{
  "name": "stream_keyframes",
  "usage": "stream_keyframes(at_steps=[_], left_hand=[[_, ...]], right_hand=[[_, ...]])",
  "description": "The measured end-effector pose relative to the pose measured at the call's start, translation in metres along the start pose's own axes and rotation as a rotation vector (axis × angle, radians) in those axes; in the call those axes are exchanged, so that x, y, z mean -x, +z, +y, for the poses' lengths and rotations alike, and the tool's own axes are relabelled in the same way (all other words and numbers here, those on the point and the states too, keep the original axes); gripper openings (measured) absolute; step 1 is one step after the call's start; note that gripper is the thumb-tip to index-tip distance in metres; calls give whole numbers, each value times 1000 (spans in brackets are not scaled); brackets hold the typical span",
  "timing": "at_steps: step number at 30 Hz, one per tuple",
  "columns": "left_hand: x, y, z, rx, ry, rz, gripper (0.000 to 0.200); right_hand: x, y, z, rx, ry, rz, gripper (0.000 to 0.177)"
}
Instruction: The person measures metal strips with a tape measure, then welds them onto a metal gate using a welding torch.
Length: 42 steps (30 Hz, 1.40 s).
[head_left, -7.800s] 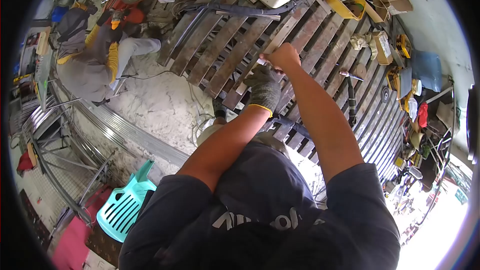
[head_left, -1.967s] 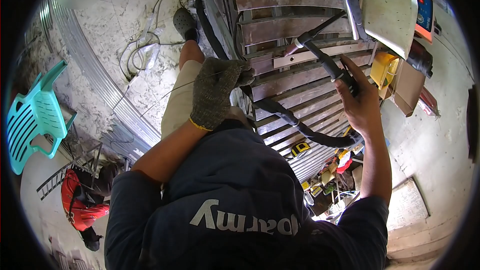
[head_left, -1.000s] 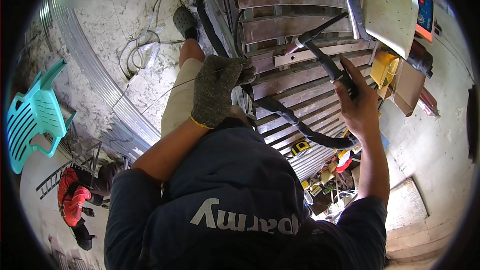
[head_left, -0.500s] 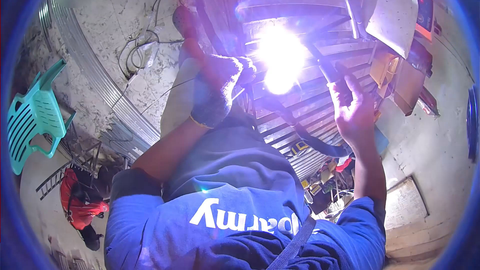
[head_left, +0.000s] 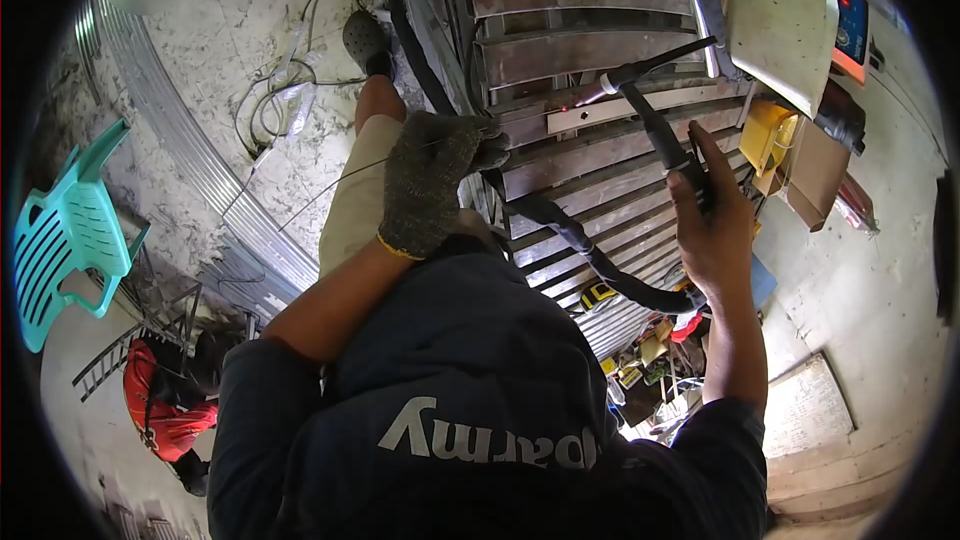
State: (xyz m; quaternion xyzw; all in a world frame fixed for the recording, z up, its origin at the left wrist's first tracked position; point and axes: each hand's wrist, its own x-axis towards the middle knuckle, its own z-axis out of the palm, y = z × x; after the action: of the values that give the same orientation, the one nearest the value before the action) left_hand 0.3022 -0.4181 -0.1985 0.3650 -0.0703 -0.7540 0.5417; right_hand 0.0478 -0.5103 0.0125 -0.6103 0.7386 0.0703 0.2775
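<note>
My right hand (head_left: 715, 220), bare, is wrapped round the handle of a black welding torch (head_left: 648, 120). The torch head points left over a slatted metal frame (head_left: 580, 55), where a small spot glows red beside a pale flat strip (head_left: 640, 108). A dark sleeved cable (head_left: 590, 250) runs from near my right wrist to the left across the slats. My left hand (head_left: 430, 175) wears a dark knitted glove and pinches a thin wire rod (head_left: 350, 172) at the frame's left edge. The rod trails down to the left.
A teal plastic chair (head_left: 75, 235) stands at the far left. A person in red (head_left: 165, 405) bends below it. Metal channels (head_left: 190, 140) lie along the floor near loose cables (head_left: 275, 105). At right are a cardboard box (head_left: 815, 175), a pale sheet (head_left: 780, 25) and an orange machine (head_left: 850, 25).
The bright arc and its purple glare are gone, leaving the torch head and slats plainly visible. Both hands stay in nearly the same places.
</note>
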Motion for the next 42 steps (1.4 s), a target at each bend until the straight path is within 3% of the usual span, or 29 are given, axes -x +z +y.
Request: stream_keyframes(at_steps=[3,8,13,17,19,22,25,26,27,29,31,35,39,40,42], left_hand=[[-1,3,1,47,-123,116,23],[1,8,6,-96,-3,99,23],[-2,0,30,-376,102,46,25],[-13,8,87,-426,60,127,24],[-19,35,129,-537,194,74,24],[-37,81,206,-1032,146,-111,19],[-68,125,225,-1695,511,-347,13],[-82,137,218,-1869,679,-368,13],[-98,149,208,-1985,709,-429,16],[-148,149,182,-2396,748,-615,21],[-204,144,150,-2612,638,-714,24],[-267,144,126,-2689,414,-833,28],[-250,170,147,-2575,442,-849,38],[-232,196,159,-2622,326,-892,49],[-247,177,164,-2383,620,-977,51]], right_hand=[[-1,-1,-6,0,3,-13,57],[5,-5,-6,17,100,-22,61],[51,-4,37,49,96,173,65],[120,-20,63,-81,263,290,65],[160,-22,78,-111,340,404,65],[218,-18,103,-310,389,568,63],[263,-7,111,-478,519,689,61],[277,4,119,-570,500,730,60],[287,11,116,-683,513,778,61],[303,21,105,-846,564,844,64],[318,28,91,-965,586,928,66],[349,43,50,-1065,727,1069,69],[374,29,-12,-1126,919,1188,71],[377,20,-32,-1114,963,1209,71],[381,5,-71,-1099,992,1270,69]])
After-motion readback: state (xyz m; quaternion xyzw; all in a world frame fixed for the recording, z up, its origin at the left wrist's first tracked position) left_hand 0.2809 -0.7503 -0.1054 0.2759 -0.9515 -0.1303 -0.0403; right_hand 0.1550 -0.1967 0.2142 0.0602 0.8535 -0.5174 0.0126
